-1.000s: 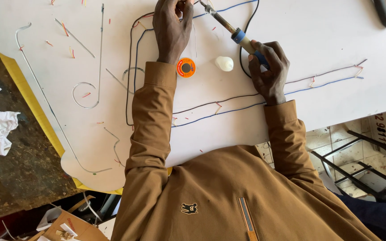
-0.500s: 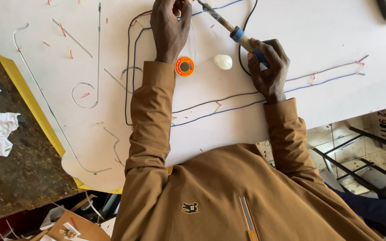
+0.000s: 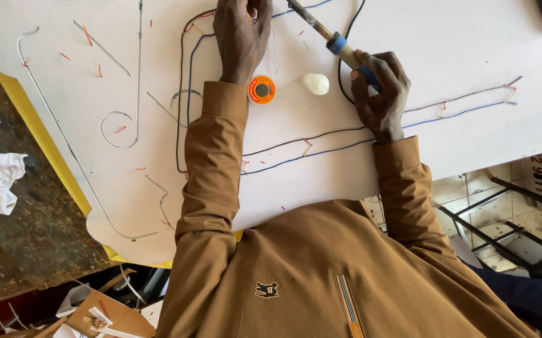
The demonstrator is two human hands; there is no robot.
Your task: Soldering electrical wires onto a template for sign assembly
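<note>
Right hand (image 3: 378,94) grips soldering iron (image 3: 337,45), tip aimed beside left hand (image 3: 241,34), whose fingers pinch thin solder wire above the orange spool (image 3: 262,89) on the white board (image 3: 446,50): slip risks burning those fingertips

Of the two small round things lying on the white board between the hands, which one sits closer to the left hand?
The orange solder spool: it lies right beside the left hand's wrist cuff. The white blob lies further right, toward the right hand.

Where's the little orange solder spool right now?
The orange solder spool lies on the white board, just beside the left hand's wrist, left of a small white lump.
</note>
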